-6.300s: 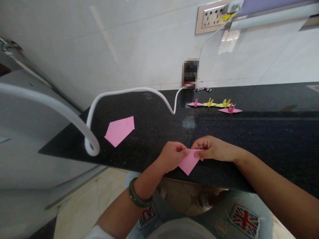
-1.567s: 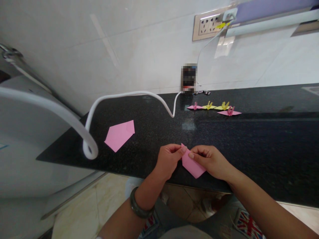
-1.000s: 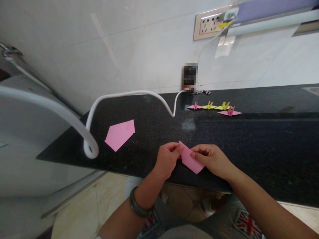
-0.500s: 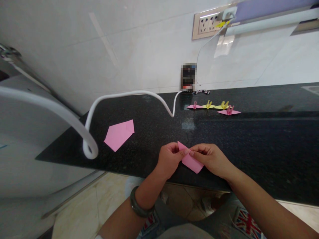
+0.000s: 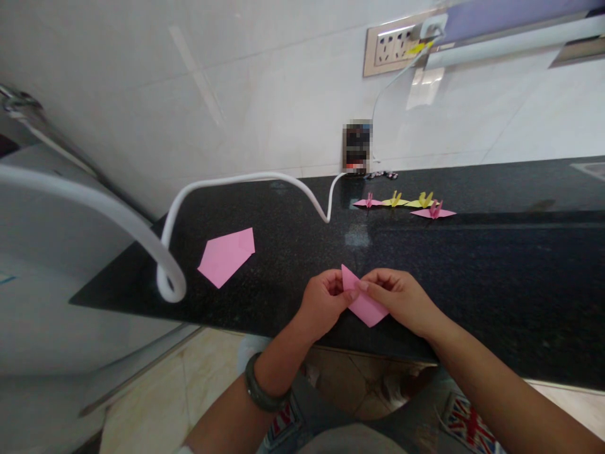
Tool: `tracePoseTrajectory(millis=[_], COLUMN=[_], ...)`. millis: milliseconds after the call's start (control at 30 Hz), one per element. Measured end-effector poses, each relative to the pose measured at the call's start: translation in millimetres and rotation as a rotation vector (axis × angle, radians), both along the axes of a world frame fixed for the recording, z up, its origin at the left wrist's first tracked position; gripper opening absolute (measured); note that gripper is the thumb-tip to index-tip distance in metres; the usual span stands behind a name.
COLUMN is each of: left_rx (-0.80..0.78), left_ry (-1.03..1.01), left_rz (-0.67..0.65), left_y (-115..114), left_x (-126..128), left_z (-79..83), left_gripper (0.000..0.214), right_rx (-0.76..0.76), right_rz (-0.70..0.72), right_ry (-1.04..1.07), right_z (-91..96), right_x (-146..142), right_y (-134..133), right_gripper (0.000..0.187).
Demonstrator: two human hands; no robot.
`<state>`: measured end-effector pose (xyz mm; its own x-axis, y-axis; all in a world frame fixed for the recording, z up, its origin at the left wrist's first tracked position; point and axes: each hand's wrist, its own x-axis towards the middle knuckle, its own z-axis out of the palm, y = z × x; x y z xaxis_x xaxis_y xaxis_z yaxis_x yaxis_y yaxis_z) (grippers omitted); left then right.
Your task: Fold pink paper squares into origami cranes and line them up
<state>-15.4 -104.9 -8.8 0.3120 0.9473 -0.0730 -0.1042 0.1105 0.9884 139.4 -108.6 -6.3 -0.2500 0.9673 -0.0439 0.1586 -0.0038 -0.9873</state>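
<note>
Both my hands pinch a small folded pink paper just above the front edge of a black stone counter. My left hand grips its left upper point with thumb and forefinger. My right hand holds it from the right, fingertips pressing along a fold. The paper's lower tip points toward me and its upper tip sticks up between my thumbs. A dark bangle circles my left wrist.
Another folded pink sheet lies on the counter to the left, beside a thick white hose. Several small pink and yellow paper cranes stand in a row near the wall. A charger cable hangs from the wall socket.
The pink paper has turned in my fingers since the earliest frame, from a downward triangle to a tilted narrow shape. Over the last second my fingertips shifted slightly along its fold.
</note>
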Motion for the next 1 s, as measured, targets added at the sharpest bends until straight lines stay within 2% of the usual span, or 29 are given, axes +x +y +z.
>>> tracePoseTrajectory(millis=[300, 533, 767, 1000], left_rx=[0.006, 0.046, -0.089, -0.091], left_ry=[0.002, 0.104, -0.010, -0.008], left_rz=[0.006, 0.089, 0.079, 0.066], left_y=[0.1, 0.9, 2.0, 3.2], left_x=[0.2, -3.0, -3.4, -4.9], left_z=[0.8, 5.9, 5.7, 6.4], left_gripper=[0.023, 0.023, 0.029, 0.028], right_rx=[0.028, 0.009, 0.019, 0.036], right_rz=[-0.014, 0.058, 0.080, 0.057], right_ry=[-0.077, -0.083, -0.118, -0.121], right_z=[-0.8, 2.5, 3.1, 1.4], right_x=[0.5, -0.1, -0.3, -1.9], right_y=[0.9, -1.4, -2.4, -1.9], right_gripper=[0.027, 0.026, 0.025, 0.024])
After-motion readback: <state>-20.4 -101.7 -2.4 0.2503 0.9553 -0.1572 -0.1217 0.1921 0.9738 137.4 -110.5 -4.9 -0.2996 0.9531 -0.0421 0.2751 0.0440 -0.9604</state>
